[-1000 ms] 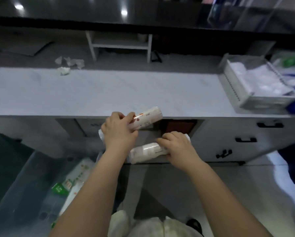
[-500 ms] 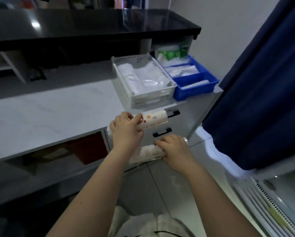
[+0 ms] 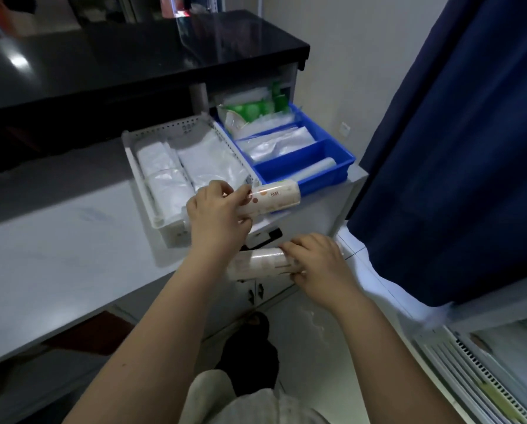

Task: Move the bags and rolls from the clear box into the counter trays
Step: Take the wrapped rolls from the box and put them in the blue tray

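The left hand [image 3: 216, 215] curls fingers and thumb round one end of a printed roll [image 3: 276, 198], holding it level just over the near corner where the white tray [image 3: 164, 131] meets the blue tray [image 3: 317, 179]. The right hand [image 3: 317, 264] wraps round the end of a second roll [image 3: 256, 266], lower and short of the counter [image 3: 57, 240] edge. Both rolls look light, film-wrapped and probably slick, firm lengthwise yet squashable, so a hold round the barrel nearer the middle should steady them better.
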### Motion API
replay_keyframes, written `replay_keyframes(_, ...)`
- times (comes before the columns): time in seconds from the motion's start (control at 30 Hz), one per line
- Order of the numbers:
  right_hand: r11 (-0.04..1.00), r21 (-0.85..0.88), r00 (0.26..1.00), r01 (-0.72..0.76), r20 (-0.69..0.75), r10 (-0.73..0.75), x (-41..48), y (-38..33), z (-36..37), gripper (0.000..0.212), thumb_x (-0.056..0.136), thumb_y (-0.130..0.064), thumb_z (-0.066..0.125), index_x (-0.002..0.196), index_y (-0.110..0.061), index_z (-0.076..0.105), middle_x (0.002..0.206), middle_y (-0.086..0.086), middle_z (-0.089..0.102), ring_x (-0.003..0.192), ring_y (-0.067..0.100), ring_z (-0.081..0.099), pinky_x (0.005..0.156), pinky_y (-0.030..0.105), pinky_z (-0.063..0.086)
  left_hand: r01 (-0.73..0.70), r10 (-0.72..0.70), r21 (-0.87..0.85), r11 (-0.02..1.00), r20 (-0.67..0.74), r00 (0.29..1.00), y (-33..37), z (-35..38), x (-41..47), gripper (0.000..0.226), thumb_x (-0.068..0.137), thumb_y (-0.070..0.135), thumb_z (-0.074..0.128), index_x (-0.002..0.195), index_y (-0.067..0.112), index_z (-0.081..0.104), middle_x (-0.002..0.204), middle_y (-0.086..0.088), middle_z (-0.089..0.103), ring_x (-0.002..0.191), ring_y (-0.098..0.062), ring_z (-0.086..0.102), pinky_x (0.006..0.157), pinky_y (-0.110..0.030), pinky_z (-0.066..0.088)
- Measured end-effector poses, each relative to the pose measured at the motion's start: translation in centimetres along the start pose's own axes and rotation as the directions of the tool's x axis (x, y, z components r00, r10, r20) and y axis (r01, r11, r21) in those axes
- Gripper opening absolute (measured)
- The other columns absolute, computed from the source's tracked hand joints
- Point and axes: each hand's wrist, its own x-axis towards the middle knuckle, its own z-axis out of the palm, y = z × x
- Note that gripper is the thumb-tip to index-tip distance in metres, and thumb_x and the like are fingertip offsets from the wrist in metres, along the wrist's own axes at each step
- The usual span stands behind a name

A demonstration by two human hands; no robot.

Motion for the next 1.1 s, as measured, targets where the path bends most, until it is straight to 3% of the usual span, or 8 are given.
replay_keyframes(0.2,0.999,-0.040,0.998,-0.004,-0.063,0.001,9.4,6.1,-1.5,0.059,0.069,-0.016,0.075,0.125,-0.021,0.057,0.111,-0.001,0.060,0.107,0.024,0.051,0.093,0.038,0.038,0.031,-0.033,-0.061,0.998,-0.036,0.999,0.4,4.1,12.3,0.051,0.069,0.027,0.075,0.118,0.031,0.062,0.107,-0.004,0.053,0.097,-0.028,0.047,0.085,-0.041,0.035)
replay_keyframes(0.47,0.994,-0.080,0.998,-0.069,-0.003,0.069,23.1,14.0,-3.2,0.060,0.072,-0.022,0.074,0.127,-0.030,0.051,0.116,-0.008,0.057,0.110,0.019,0.046,0.100,0.036,0.032,-0.015,0.017,-0.090,0.996,0.028,0.999,1.6,9.7,27.5,0.047,0.070,0.028,0.072,0.116,0.035,0.062,0.108,-0.003,0.051,0.100,-0.027,0.044,0.089,-0.039,0.031)
replay_keyframes(0.63,0.997,-0.072,0.996,-0.018,0.083,0.024,25.7,17.0,-1.1,0.056,0.070,-0.025,0.075,0.120,-0.034,0.052,0.110,-0.010,0.059,0.104,0.020,0.050,0.097,0.042,0.040,0.008,0.002,-0.122,0.992,0.074,0.997,1.8,13.1,29.2,0.044,0.069,0.025,0.071,0.111,0.034,0.062,0.102,-0.002,0.050,0.097,-0.025,0.044,0.081,-0.035,0.023)
replay_keyframes(0.8,0.995,0.015,0.962,0.100,0.255,-0.101,28.2,19.0,0.2,0.047,0.080,-0.023,0.062,0.121,-0.041,0.048,0.122,-0.015,0.050,0.115,0.015,0.038,0.102,0.036,0.030,0.055,-0.049,-0.041,0.998,0.120,0.992,2.7,15.0,29.3,0.048,0.068,0.026,0.070,0.115,0.034,0.062,0.104,-0.003,0.051,0.099,-0.027,0.047,0.085,-0.040,0.033)
replay_keyframes(1.0,0.950,0.070,0.867,0.304,0.393,-0.306,30.8,20.1,0.1,0.048,0.076,-0.026,0.069,0.119,-0.039,0.050,0.121,-0.010,0.043,0.110,0.013,0.026,0.100,0.035,0.028,0.232,-0.234,0.041,0.972,0.056,0.971,3.9,14.8,27.5,0.048,0.066,0.025,0.068,0.112,0.035,0.062,0.104,-0.001,0.052,0.099,-0.026,0.047,0.084,-0.039,0.034)
replay_keyframes(1.1,0.924,0.070,0.835,0.376,0.407,-0.371,31.2,20.9,0.2,0.053,0.076,-0.030,0.069,0.123,-0.040,0.047,0.118,-0.010,0.042,0.110,0.016,0.032,0.095,0.033,0.030,0.322,-0.321,0.068,0.944,-0.018,0.947,4.6,14.6,25.8,0.047,0.063,0.022,0.070,0.109,0.033,0.064,0.102,-0.003,0.053,0.095,-0.028,0.048,0.081,-0.039,0.035)
